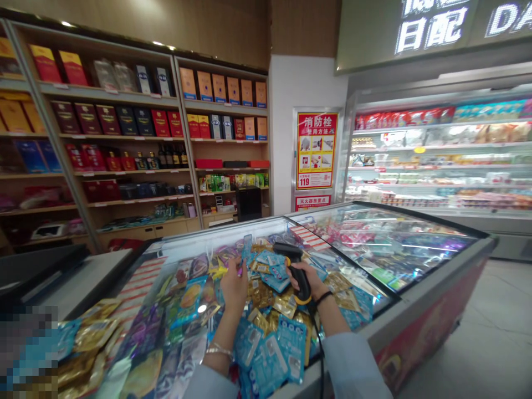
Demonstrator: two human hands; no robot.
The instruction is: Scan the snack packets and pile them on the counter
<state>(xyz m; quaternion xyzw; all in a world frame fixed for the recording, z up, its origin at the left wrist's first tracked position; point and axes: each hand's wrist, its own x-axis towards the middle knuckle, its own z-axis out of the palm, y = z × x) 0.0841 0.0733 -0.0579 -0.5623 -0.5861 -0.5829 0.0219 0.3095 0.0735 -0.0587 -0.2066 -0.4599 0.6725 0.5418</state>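
My right hand (308,280) is wrapped round a black barcode scanner (300,271) with yellow-orange trim. The scanner's head points left over the packets, and its cord runs down past my wrist. My left hand (235,282) is closed, its fingertips around the lower end of a narrow-looking blue packet (247,247) that stands up from them. Below and between both hands lies a loose heap of blue snack packets (266,360) and gold packets (286,303), spread over the freezer's glass top (174,252).
More gold and blue packets (93,332) lie at the lower left, beside a grey-white counter (100,277). The chest freezer (436,293) stretches right. Shelves of boxed goods (128,119) stand behind on the left, and a lit display fridge (440,155) on the right.
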